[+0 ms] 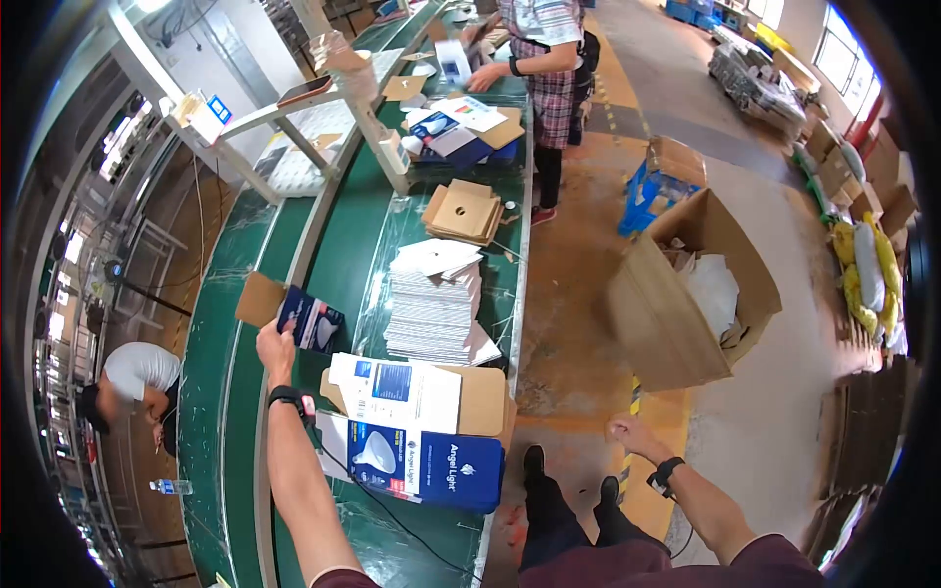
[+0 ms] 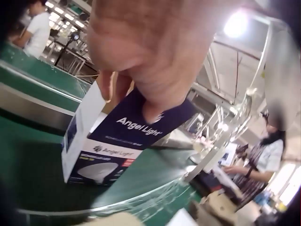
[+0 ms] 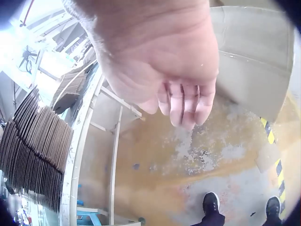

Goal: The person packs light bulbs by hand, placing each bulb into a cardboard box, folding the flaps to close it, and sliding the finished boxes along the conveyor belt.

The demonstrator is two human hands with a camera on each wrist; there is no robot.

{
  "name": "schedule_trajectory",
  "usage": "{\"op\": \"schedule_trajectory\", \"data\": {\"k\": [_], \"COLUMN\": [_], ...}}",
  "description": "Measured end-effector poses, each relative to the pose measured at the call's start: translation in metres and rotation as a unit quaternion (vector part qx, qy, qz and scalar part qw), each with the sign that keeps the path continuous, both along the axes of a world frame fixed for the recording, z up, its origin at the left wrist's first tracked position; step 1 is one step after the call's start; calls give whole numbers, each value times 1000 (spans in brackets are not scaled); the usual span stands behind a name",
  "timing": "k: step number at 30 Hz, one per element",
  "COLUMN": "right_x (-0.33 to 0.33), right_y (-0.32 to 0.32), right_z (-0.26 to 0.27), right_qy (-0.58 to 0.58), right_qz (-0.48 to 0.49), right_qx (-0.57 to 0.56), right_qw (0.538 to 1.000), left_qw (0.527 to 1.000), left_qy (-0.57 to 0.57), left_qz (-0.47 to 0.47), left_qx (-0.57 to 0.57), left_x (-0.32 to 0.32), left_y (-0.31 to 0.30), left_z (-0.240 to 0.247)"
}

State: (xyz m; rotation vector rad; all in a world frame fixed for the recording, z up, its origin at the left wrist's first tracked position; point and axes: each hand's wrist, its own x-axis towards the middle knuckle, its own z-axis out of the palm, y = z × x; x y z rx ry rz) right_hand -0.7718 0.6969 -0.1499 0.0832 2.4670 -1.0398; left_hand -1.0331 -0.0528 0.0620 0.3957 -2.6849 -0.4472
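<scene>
My left hand (image 1: 276, 351) grips a small blue and white Angel Light bulb box (image 1: 318, 327) by its upper end, over the green conveyor. In the left wrist view the thumb lies on the box's dark blue panel (image 2: 141, 123), while the other fingers reach behind it. The box stands upright there, a lamp picture (image 2: 98, 172) low on its front. My right hand (image 1: 637, 436) hangs off the conveyor's right side, above the floor. Its fingers (image 3: 188, 106) are loosely curled and hold nothing.
Flat blue Angel Light boxes (image 1: 475, 468) lie nearest me, before a tall stack of white sheets (image 1: 431, 309) and brown cardboard inserts (image 1: 463, 211). A large open carton (image 1: 667, 318) stands on the floor at right. Another person (image 1: 549, 59) works farther up the conveyor.
</scene>
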Motion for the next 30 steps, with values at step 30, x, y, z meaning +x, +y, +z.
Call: {"op": "schedule_trajectory", "data": {"k": [30], "right_x": [200], "right_y": [-447], "right_z": [188], "right_qy": [289], "right_qz": [323], "right_qx": [-392], "right_qw": [812], "left_qw": [926], "left_qy": [60], "left_qz": [186], "left_qx": [324], "left_x": [548], "left_y": [219], "left_z": [81]}}
